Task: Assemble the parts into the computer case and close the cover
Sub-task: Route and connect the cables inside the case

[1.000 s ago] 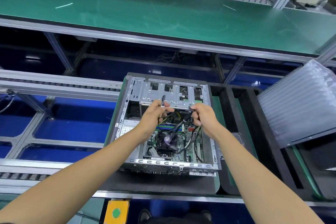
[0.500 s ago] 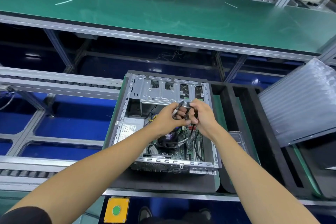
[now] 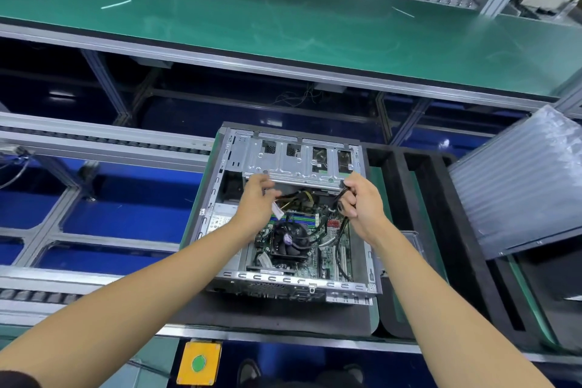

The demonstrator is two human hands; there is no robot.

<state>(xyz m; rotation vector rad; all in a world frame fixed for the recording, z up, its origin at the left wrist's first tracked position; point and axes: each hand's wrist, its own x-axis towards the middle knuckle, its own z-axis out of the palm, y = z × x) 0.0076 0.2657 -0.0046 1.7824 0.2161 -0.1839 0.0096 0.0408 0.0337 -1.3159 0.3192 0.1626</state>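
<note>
An open computer case [image 3: 233,276] lies on its side on a black mat, its motherboard and black CPU fan [image 3: 291,241] exposed. A metal drive cage [image 3: 283,161] spans its far end. My left hand [image 3: 256,201] hovers over the case's left part and holds a cable ending in a white connector [image 3: 277,209]. My right hand [image 3: 362,198] is over the right part, fingers curled round a bundle of black cables [image 3: 341,195] that run down into the case.
A green conveyor belt [image 3: 283,19] runs across the far side. Black foam trays [image 3: 441,230] lie right of the case, with a grey ribbed panel [image 3: 516,183] leaning beyond them. A yellow box with a green button [image 3: 198,362] sits at the near edge. Roller rails [image 3: 94,142] lie left.
My hands, together over the case's middle half a second ago, have drawn apart. The left went left with the white-connector cable, the right went right with the black cables.
</note>
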